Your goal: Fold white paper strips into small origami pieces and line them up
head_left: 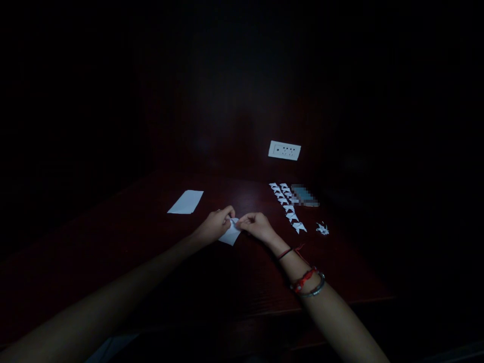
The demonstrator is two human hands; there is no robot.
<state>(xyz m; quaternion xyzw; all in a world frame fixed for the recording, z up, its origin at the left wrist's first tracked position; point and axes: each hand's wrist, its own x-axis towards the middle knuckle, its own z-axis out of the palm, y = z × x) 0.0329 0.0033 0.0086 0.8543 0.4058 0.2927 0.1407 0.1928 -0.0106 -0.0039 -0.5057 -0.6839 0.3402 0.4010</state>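
Between my two hands is a small white sheet of paper [230, 236], lying on or just above the dark red table, with its near corner pointing toward me. My left hand [217, 223] pinches its upper left edge, fingers curled. At the upper right edge, my right hand [257, 226] has thumb and fingertips closed on the same paper. Its far part looks folded, though the fingers and the dim light hide the details. Bracelets circle my right wrist.
A stack of white paper [186, 202] lies left on the table [143, 252]. To the right are rows of folded paper pieces [289, 212], a blurred flat bluish object [305, 195] and a spiky white paper piece [322, 229]. A socket panel [284, 150] is on the back wall.
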